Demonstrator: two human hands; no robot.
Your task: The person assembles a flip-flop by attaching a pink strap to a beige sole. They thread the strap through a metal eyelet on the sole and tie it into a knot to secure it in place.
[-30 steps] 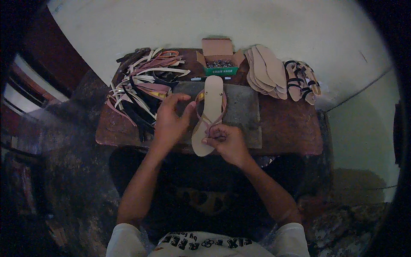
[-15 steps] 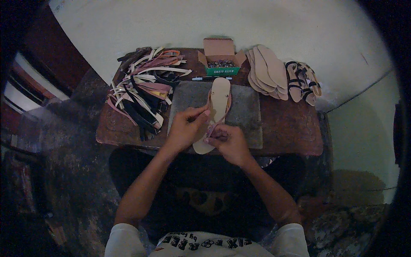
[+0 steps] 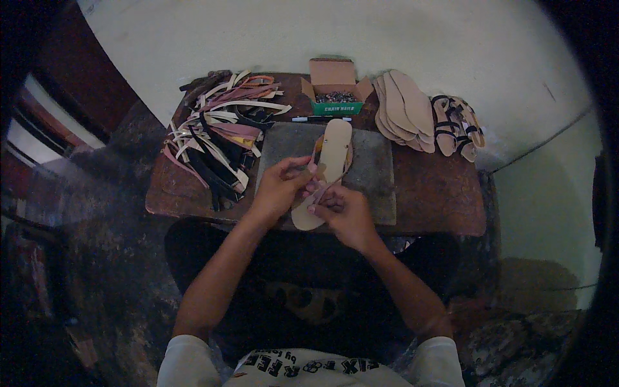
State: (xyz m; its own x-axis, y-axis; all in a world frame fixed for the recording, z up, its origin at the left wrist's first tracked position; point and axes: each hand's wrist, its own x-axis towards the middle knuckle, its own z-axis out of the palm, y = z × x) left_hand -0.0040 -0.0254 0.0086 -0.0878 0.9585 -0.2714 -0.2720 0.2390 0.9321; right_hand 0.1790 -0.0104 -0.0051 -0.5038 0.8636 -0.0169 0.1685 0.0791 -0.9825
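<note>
A beige sandal sole (image 3: 336, 140) lies lengthwise before me on a dark grey slab (image 3: 374, 177), its near end close to the table's front edge. Mauve straps (image 3: 347, 169) run along both sides of it, and a lighter yellowish underside shows on the left one. My left hand (image 3: 282, 190) is closed, its thumb and fingers pinching the strap over the middle of the sole. Beside it, my right hand (image 3: 347, 209) grips the strap's lower part with bent fingers. The exact points of hold are partly hidden by the fingers.
A heap of strap strips (image 3: 219, 138) covers the table's left side. Behind the slab are a pen (image 3: 321, 119) and an open green box of small nails (image 3: 336, 106). Loose beige soles (image 3: 405, 106) and black-strapped sandals (image 3: 446, 129) sit at the back right, near the wall.
My left fingers have shifted slightly along the strap and opened a little. The right side of the strap bows further outward. My right hand stays nearly in place.
</note>
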